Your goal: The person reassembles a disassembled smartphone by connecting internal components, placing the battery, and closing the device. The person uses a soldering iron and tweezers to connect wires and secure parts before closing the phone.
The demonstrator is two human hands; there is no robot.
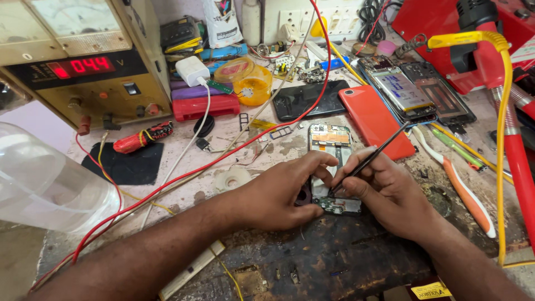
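An opened phone (330,146) with its back off lies on the worn bench, circuit board and copper shielding showing. My left hand (281,192) pins its lower left edge, thumb and fingers on the frame. My right hand (384,192) grips black tweezers (372,157) like a pen. The tip touches the lower part of the board, near the left fingertips. The bottom of the phone is partly hidden by both hands.
A bench power supply (83,61) with a red display stands at the back left, its red wire (223,156) crossing the bench. A red phone back cover (372,120), other dismantled phones (404,89), a toothbrush (462,187), a clear plastic container (50,184) and a tape roll (232,179) lie around.
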